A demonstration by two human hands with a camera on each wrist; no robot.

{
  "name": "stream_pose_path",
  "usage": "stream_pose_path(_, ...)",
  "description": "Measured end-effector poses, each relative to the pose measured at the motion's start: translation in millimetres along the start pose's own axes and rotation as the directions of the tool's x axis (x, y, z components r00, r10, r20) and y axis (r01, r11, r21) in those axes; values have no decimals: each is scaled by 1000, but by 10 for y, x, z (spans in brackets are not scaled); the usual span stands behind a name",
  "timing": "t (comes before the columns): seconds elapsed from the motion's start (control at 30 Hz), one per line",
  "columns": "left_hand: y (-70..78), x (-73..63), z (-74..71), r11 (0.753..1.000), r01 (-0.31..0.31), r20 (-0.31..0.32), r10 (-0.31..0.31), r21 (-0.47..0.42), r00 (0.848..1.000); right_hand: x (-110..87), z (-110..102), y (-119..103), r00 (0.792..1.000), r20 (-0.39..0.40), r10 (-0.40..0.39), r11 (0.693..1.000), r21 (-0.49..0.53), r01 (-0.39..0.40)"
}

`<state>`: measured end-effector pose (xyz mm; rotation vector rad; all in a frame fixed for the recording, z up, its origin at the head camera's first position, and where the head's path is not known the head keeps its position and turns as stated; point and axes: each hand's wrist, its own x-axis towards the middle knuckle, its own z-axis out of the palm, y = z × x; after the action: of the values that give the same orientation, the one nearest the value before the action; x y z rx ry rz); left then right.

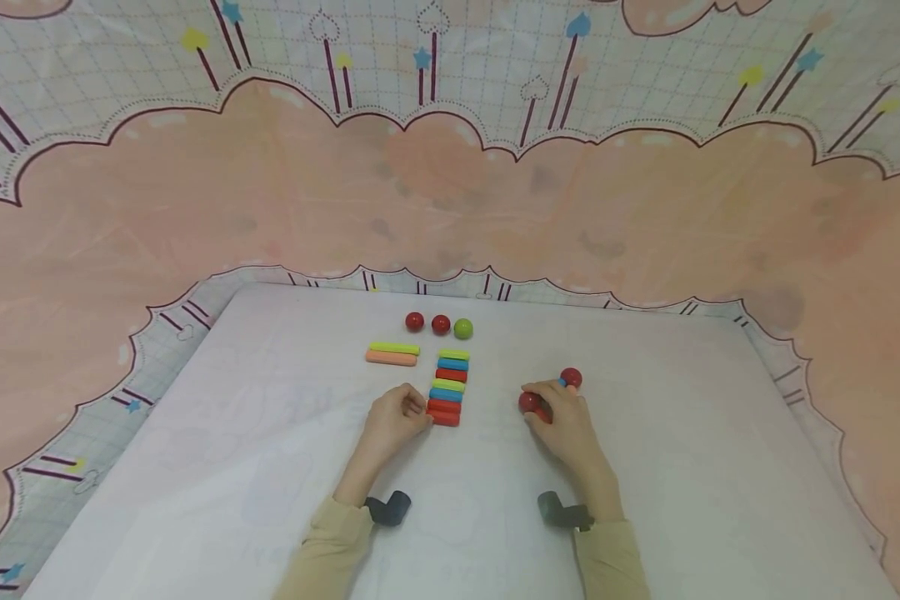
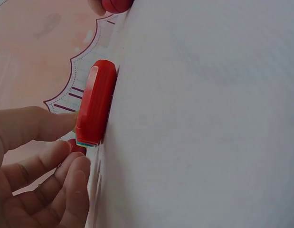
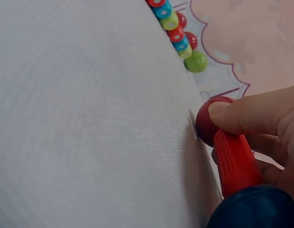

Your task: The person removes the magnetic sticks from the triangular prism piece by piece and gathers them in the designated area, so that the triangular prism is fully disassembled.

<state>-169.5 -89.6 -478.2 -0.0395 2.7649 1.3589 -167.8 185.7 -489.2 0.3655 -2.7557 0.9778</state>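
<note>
My right hand [image 1: 566, 417] grips a joined piece of balls and rods at the table's right side. In the right wrist view the thumb presses on its red ball [image 3: 209, 124], from which a red rod [image 3: 238, 164] runs to a dark blue ball [image 3: 256, 209]. Another red ball [image 1: 571, 378] shows past the fingers, with blue and orange rod parts by it; the rest is hidden. My left hand [image 1: 393, 421] is at the left ends of a column of short coloured rods [image 1: 448, 386], its thumb right at the end of a red rod [image 2: 97, 102].
Behind the column sit two red balls [image 1: 440, 325] and a green ball [image 1: 463, 329]. Longer yellow-green [image 1: 394, 348] and orange [image 1: 392, 358] rods lie to its left. The white table [image 1: 232, 467] ends at a patterned peach cloth [image 1: 450, 217].
</note>
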Motion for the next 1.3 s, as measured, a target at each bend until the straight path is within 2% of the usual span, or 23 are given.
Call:
stream_pose_path(0.13, 39, -15, 2, 1000, -26, -49, 25, -15, 998, 7, -13, 0, 1000, 18, 20, 1000, -2, -20)
stream_pose_path(0.23, 117, -30, 17, 997, -57, -59, 54, -61, 997, 7, -34, -5, 998, 32, 47, 999, 10, -48)
stream_pose_path(0.3, 185, -44, 42, 991, -99, -61, 94, -91, 994, 0, -54, -12, 997, 39, 63, 998, 25, -64)
stream_pose_path(0.43, 324, -53, 156, 973, -174, -45, 169, -150, 985, -36, -95, -31, 996, 34, 77, 996, 38, -78)
stream_pose_path(0.53, 426, -48, 280, 961, -205, -6, 208, -184, 978, -78, -110, -41, 996, 17, 83, 997, 9, -83)
stream_pose_path(0.73, 612, -25, 537, 949, -186, 94, 215, -255, 972, -155, -111, -63, 994, -15, 111, 989, -95, -111)
stream_pose_path(0.93, 676, 75, 787, 931, -168, 128, 219, -324, 967, -170, -109, -87, 992, -52, 111, 985, -129, -117)
stream_pose_path(1.13, 662, 137, 966, 952, -179, 144, 219, -250, 965, -170, -89, -97, 994, -57, 97, 989, -108, -102)
stream_pose_path(1.3, 639, 116, 1004, 957, -180, 141, 216, -229, 966, -162, -83, -105, 995, -34, 96, 993, -67, -98)
